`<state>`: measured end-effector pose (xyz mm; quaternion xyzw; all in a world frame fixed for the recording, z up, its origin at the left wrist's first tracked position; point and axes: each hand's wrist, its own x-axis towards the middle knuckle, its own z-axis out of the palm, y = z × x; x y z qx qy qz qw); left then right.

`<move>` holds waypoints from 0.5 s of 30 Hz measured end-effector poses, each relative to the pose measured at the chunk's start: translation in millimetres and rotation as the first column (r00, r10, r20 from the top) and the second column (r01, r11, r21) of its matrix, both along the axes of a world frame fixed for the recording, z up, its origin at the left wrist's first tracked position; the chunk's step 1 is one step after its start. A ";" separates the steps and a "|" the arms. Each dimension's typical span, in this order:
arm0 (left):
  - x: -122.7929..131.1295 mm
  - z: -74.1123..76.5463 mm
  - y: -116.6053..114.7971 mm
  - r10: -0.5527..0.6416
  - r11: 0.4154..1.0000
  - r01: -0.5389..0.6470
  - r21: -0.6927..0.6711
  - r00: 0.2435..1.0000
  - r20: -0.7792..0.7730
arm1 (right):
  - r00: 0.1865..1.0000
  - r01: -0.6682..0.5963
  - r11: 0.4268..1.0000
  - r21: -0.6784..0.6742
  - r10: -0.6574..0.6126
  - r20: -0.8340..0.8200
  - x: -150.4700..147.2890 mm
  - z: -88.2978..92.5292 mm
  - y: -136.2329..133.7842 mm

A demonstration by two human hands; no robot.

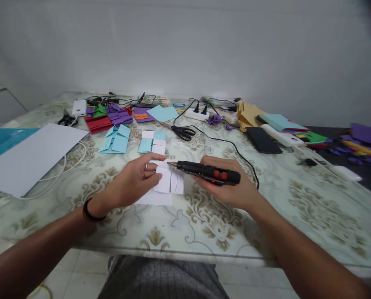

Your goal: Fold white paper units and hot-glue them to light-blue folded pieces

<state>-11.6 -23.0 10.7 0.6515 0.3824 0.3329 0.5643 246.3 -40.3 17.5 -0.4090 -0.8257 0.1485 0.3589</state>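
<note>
The left hand (138,176) is pressing folded white paper (168,182) against the patterned surface (297,207), while the right hand (232,187) is gripping a black glue pen (208,171), its tip over the paper.

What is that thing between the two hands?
In the head view, a folded white paper lies between left hand and right hand, which holds a black tool.

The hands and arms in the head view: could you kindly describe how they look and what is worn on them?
Both forearms are bare, without sleeves. The left hand wears a thin ring and, at the wrist, a black-and-red band. The right hand shows no ring or band.
</note>
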 end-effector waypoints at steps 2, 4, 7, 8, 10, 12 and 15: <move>0.1 -0.2 0.0 0.005 1.000 -0.005 0.004 1.000 0.002 | 1.000 0.001 1.000 0.003 -0.001 0.003 0.2 -0.1 0.1; 0.2 -0.1 -0.1 0.007 1.000 -0.007 0.003 1.000 0.006 | 1.000 -0.002 1.000 0.008 0.002 0.002 0.3 -0.4 0.2; 0.4 0.8 -0.4 0.010 1.000 -0.010 0.000 1.000 0.006 | 1.000 -0.007 1.000 0.013 0.007 0.004 0.3 -0.5 0.4; 0.4 1.1 -0.3 0.011 1.000 -0.011 0.001 1.000 0.007 | 1.000 -0.007 1.000 0.015 0.007 0.005 0.3 -0.4 0.4; 0.5 1.6 -0.1 0.015 1.000 -0.015 0.006 1.000 0.008 | 1.000 -0.007 1.000 0.018 0.007 0.005 0.3 -0.2 0.3; 0.4 1.7 0.2 0.018 1.000 -0.018 0.017 1.000 0.003 | 1.000 -0.009 1.000 0.023 0.009 0.005 0.4 0.1 0.2; -0.3 1.4 0.4 0.023 0.999 -0.023 0.034 1.000 -0.012 | 1.000 -0.006 1.000 0.025 0.006 0.008 0.5 0.3 0.3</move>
